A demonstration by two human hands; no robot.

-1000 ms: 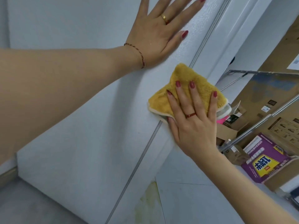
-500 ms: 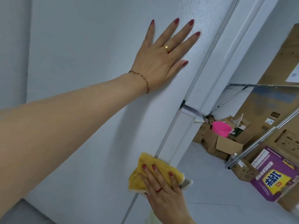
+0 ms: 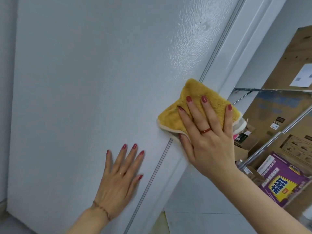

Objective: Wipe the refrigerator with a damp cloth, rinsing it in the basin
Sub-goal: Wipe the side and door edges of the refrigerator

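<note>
Purple box [image 3: 280, 181] beside white refrigerator [image 3: 84, 98]

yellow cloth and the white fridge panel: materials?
Yellow cloth: plush microfibre or terry by its fuzzy nap, with a pale stitched edge. Fridge panel: probably painted sheet metal, judging by the pebbled, orange-peel texture in the glare; painted plastic cannot be ruled out.

The tiled floor [image 3: 202, 222] carries cardboard boxes [image 3: 244, 146] at the right, beside a purple box [image 3: 283, 179] under metal rails
</note>
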